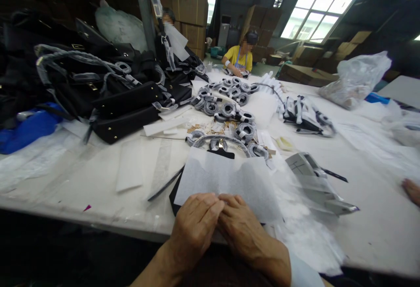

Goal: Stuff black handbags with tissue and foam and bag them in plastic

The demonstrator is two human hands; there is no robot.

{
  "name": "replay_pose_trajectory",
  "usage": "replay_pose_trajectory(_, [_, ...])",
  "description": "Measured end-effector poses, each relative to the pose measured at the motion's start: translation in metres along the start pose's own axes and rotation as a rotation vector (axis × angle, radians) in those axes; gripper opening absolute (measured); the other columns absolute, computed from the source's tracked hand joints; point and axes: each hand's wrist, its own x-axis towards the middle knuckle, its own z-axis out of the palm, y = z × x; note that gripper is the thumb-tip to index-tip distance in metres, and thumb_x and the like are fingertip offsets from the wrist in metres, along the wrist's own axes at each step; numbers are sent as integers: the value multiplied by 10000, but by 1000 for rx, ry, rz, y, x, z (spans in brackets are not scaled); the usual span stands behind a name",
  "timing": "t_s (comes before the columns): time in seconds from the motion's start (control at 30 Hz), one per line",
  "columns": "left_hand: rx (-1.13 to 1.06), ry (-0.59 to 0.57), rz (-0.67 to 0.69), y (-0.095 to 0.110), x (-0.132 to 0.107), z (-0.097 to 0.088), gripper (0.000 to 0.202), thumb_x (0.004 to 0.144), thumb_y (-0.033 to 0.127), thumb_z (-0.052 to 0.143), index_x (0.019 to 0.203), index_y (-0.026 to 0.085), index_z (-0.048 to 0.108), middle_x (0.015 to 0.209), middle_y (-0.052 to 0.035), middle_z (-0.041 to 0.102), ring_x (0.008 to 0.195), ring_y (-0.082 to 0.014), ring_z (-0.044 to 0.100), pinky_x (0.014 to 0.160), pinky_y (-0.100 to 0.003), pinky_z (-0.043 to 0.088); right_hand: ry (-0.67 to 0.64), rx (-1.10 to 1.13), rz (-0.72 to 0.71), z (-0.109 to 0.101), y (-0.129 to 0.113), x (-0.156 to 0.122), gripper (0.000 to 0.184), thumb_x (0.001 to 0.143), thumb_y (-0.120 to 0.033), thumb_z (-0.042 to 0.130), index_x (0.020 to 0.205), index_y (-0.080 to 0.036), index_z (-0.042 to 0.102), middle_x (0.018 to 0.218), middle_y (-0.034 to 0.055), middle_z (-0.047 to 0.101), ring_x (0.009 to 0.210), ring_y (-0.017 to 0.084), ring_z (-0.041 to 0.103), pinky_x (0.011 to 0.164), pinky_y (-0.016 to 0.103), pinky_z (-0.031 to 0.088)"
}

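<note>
A thin white sheet (223, 175) lies over a black handbag (176, 197) at the table's near edge. The bag's gold clasp (221, 144) and its wrapped handle (229, 138) show beyond the sheet. My left hand (196, 220) and my right hand (242, 228) meet side by side at the sheet's near edge. Both have bent fingers closed over that edge, and the fingertips are partly hidden. A dark strap (166, 184) sticks out to the left of the bag.
Black handbags (127, 103) are piled at the left. Several coiled wrapped straps (228, 110) lie beyond my hands. Clear plastic bags (311, 221) and a grey wrapped item (310, 171) are at the right. A co-worker in yellow (238, 57) sits across the table; another person's hand (411, 190) shows far right.
</note>
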Motion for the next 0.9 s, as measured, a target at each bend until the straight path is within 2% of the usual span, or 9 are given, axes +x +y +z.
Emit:
replay_pose_trajectory(0.07, [63,-98,-89,-6,4,14,278,922,38,418,1095,126,617,1007,-95,699,960,-208,635,852,-359,526,-7,50,23,-3,0,0,253,929,-221,611,1181,-213,633,1235,80,667,1134,281,552,958,443,432])
replay_pose_trajectory(0.13, [145,-235,-208,-14,2,28,250,921,48,421,985,167,631,885,-50,685,823,-212,624,751,-365,526,40,151,-14,-5,3,-2,218,922,-216,622,1138,-211,646,1193,67,682,1145,265,562,1003,437,424])
replay_pose_trajectory(0.23, [233,-344,-304,-19,-6,40,196,922,80,469,935,196,626,808,-20,635,758,-225,577,697,-375,492,233,335,-26,-10,12,-6,133,961,-170,555,1017,-207,669,1022,42,709,1011,185,619,935,328,478])
replay_pose_trajectory(0.3, [249,-318,-307,-19,-10,40,176,951,125,464,952,197,624,826,-24,626,780,-227,564,714,-376,474,365,349,76,-13,19,-7,145,971,-160,532,950,-192,672,950,52,696,925,171,625,863,298,503])
replay_pose_trajectory(0.33, [251,-298,-306,-18,-11,39,178,966,144,453,950,197,622,824,-24,622,780,-224,558,715,-372,463,385,319,134,-14,22,-6,142,965,-159,539,924,-185,672,929,58,689,900,179,622,843,306,507])
replay_pose_trajectory(0.47, [277,-232,-267,-16,-13,35,201,996,173,422,993,195,622,795,-19,612,741,-206,540,692,-354,424,215,167,250,-14,26,-1,140,919,-117,580,846,-187,678,835,45,666,826,212,609,775,342,504])
replay_pose_trajectory(0.57, [243,-193,-198,-17,-13,34,229,1009,174,396,1024,203,623,826,-22,632,727,-180,549,678,-328,419,145,77,272,-10,23,2,147,910,-105,589,960,-199,691,882,41,672,860,221,610,787,345,495])
replay_pose_trajectory(0.7, [222,-220,-138,-16,-11,30,239,1019,215,373,1057,186,606,1014,-61,677,812,-194,590,714,-343,457,175,-37,256,-1,19,0,225,935,-118,558,1116,-207,659,946,47,673,889,218,597,815,342,474])
replay_pose_trajectory(0.9, [209,-299,-113,-13,-12,29,176,993,212,442,1071,176,595,891,-41,681,731,-205,583,645,-352,456,237,-81,264,12,18,-7,296,939,-126,547,1205,-234,620,1107,53,680,984,225,588,862,374,418])
